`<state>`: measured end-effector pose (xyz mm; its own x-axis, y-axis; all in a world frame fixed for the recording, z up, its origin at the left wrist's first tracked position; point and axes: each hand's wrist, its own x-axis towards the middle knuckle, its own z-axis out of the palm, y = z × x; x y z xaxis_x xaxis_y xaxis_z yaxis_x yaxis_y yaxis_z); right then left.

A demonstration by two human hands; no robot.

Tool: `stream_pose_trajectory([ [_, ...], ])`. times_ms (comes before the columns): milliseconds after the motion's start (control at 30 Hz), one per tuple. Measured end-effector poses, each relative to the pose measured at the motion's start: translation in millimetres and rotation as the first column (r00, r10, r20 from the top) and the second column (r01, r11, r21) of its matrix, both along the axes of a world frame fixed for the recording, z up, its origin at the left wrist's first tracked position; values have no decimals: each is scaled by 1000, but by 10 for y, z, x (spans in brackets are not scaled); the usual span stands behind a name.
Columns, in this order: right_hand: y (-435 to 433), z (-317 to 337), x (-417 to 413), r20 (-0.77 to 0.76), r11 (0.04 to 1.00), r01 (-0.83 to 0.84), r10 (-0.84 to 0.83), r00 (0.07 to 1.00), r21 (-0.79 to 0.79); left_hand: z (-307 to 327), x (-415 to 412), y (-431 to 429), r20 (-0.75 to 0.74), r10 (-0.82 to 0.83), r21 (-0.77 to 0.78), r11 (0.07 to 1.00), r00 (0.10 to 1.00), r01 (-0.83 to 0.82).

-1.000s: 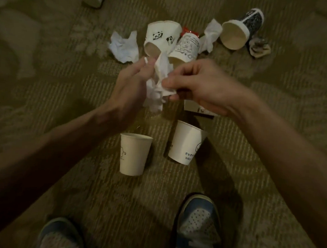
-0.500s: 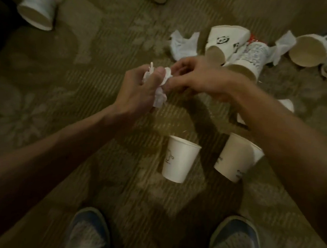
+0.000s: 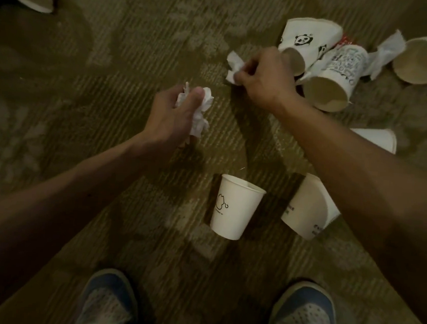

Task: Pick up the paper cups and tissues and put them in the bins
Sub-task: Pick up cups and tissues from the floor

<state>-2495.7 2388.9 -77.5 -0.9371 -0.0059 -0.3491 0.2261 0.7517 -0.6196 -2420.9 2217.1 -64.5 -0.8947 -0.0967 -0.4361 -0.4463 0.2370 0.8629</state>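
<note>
A crumpled tissue (image 3: 202, 113) is held in the closed grip of the left hand (image 3: 171, 116), a second tissue (image 3: 233, 67) is pinched by the right hand (image 3: 264, 76), and either could be dropped if paper cups (image 3: 234, 206) are added.

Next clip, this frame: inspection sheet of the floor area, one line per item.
Surface: patterned carpet, dimly lit.
Job's things: upright cup standing; panda cup and printed cup lying; loose tissue beside them; no bins in view.
Clutter: red scrap behind the printed cup.
Grippers: left hand grips crumpled tissue; right hand pinches second tissue.
Cables: nothing seen.
Surroundings: left shoe, right shoe at bottom edge.
</note>
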Motion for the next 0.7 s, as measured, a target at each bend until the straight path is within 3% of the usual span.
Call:
stream_pose_trajectory([
  [67, 49, 39, 71, 211, 974, 84, -39, 977, -209, -9, 28, 20, -15, -20, -8, 1000, 1000, 20],
  [133, 89, 132, 186, 422, 851, 236, -18, 906, -470, -3, 64, 34, -40, -34, -22, 999, 999, 33],
  [200, 106, 218, 317, 515, 713, 342, 32, 857, -613, 13, 83, 41, -84, -41, -54, 998, 996, 36],
  [300, 98, 311, 473, 576, 517, 452, 100, 811, -727, 61, 94, 74, -138, -67, -73, 996, 988, 57],
  [467, 54, 432, 578, 619, 247, 578, 140, 773, -778, 238, 160, 229, -93, -25, 158, 987, 995, 40],
  [567, 30, 481, 634, 590, 257, 549, 127, 797, -796, 351, 173, 315, -22, -45, 288, 956, 999, 49],
  [700, 43, 497, 704, 544, 410, 482, 41, 838, -774, 421, 208, 437, -89, -82, 273, 956, 993, 104],
])
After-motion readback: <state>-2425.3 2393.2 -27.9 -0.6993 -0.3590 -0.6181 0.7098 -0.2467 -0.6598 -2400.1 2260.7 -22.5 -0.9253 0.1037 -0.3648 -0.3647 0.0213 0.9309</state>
